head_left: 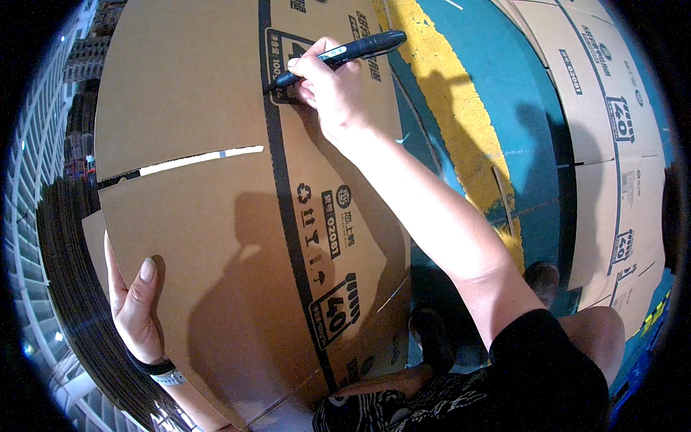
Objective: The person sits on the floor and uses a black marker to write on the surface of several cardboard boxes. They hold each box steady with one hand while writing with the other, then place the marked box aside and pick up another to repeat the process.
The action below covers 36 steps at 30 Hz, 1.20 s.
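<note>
Sleeve [551,360], R hand [337,93] w/ pinched marker [381,46] at cardbd [191,93], L hand [137,327] round L edge [104,210], thumb [142,284] apart, flr [497,86] gap R.

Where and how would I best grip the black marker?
Probably by the rear end of the black marker, from the picture's upper right: it sticks out free beyond the right hand, while the narrow tip points down-left toward the cardboard sheet.
</note>
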Motion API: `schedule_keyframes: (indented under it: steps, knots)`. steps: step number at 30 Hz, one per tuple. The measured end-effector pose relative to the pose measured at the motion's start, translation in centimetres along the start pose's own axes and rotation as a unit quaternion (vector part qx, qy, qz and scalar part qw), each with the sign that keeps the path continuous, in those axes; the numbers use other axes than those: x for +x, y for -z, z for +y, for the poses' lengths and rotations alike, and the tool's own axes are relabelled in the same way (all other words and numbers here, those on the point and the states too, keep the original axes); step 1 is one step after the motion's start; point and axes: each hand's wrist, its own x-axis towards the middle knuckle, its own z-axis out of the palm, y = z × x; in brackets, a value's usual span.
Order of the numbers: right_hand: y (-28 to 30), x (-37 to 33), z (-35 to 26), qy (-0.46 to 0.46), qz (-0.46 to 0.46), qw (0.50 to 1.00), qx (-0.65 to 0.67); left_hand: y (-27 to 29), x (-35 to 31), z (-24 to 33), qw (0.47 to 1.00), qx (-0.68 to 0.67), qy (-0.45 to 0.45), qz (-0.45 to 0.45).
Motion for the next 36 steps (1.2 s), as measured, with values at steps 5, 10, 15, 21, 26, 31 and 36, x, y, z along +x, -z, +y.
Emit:
schedule_keyframes:
  steps: [5,10,15,21,26,31,36]
  knots:
    - [0.0,-0.1,0.0,0.006,0.000,1.000,-0.022,0.1,0.0,-0.1,1.000,0.008,0.000,0.010]
    - [0.0,-0.2,0.1,0.000,-0.005,1.000,-0.021,0.2,0.1,-0.1,1.000,0.003,0.004,0.005]
    - [0.0,-0.2,0.3,0.005,-0.011,1.000,-0.009,0.0,0.0,0.1,1.000,0.019,-0.001,0.004]
    - [0.2,-0.5,0.2,0.011,-0.018,0.999,-0.025,-0.2,0.0,0.2,1.000,0.029,0.000,0.007]
    - [0.2,-0.7,0.2,0.010,-0.014,0.999,-0.034,-0.2,-0.1,0.1,0.999,0.041,0.002,0.020]
    - [0.2,-0.8,0.4,0.015,-0.018,0.999,-0.033,0.0,0.1,0.1,0.999,0.046,0.001,0.011]
    - [0.4,-1.0,0.4,0.017,-0.023,0.999,-0.042,0.1,0.1,-0.1,0.999,0.035,-0.001,0.010]
